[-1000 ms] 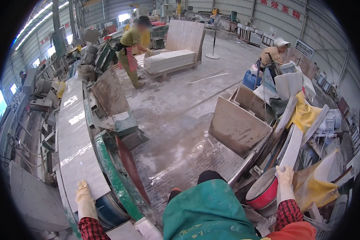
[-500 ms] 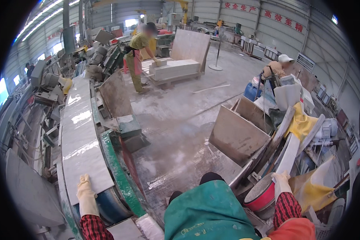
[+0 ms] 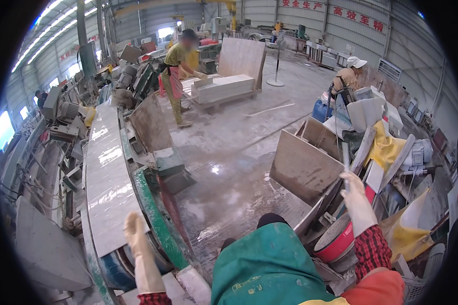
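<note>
My left hand (image 3: 139, 245), in a cream glove, is raised by the near right edge of the wet pale stone slabs (image 3: 108, 178) on the conveyor. Its fingers stretch out and hold nothing. The conveyor's blue roller (image 3: 112, 270) shows below the slabs. On the right, my gloved right hand (image 3: 357, 202) is closed around a narrow pale strip (image 3: 345, 156), which stands up roughly on end above the fingers. Below that hand sits the red-rimmed drum (image 3: 336, 241) of another conveyor.
A green rail (image 3: 155, 218) runs along the left conveyor. Brown boards (image 3: 305, 165) lean at right, before a yellow cloth (image 3: 387, 144). At the back, a co-worker (image 3: 177, 71) stands by stacked pale blocks (image 3: 224, 87); another person (image 3: 347, 76) is at far right.
My left hand has lifted off the slab and moved right. My right hand has risen from beside the red-rimmed drum, with the pale strip now upright in it.
</note>
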The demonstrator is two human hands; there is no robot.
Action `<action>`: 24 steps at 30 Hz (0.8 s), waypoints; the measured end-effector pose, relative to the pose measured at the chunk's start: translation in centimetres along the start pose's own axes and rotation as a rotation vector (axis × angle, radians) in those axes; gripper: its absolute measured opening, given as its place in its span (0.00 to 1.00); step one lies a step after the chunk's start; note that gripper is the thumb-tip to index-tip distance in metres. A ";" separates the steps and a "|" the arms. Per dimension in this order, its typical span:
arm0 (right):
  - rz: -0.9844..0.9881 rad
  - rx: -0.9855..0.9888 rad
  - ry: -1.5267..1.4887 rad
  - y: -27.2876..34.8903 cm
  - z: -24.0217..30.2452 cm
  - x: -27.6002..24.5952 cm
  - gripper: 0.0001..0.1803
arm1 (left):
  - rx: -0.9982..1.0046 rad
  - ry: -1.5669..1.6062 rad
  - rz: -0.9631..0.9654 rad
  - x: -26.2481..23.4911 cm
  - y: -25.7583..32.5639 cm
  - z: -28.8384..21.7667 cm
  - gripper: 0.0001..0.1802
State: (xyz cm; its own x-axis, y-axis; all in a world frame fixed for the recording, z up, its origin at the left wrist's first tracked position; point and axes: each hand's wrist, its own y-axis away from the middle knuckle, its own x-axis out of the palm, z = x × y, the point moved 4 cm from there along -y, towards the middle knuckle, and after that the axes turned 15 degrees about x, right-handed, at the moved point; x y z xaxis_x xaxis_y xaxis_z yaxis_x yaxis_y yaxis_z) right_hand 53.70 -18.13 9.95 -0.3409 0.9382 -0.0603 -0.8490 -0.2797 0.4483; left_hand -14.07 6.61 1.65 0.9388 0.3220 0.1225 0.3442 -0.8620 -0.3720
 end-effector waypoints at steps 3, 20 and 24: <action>0.436 0.044 0.048 2.3 -1.1 9.4 0.34 | -0.386 0.311 0.221 8.1 3.8 -4.3 0.24; 1.476 -1.773 1.067 38.4 -12.4 33.3 0.37 | -0.473 0.725 -0.439 -1.2 9.3 -7.5 0.19; 1.447 -1.588 0.980 34.6 -11.7 34.8 0.32 | -0.414 0.726 -0.599 -8.7 8.2 -1.7 0.22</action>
State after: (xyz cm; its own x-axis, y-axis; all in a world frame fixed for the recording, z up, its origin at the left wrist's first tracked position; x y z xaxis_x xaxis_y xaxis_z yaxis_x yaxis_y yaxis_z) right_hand 7.78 2.50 12.93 -0.3842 -0.1315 -0.9138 0.6481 -0.7434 -0.1656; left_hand -19.37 -3.94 -0.92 0.3457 0.5479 0.7618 0.6078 -0.7492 0.2631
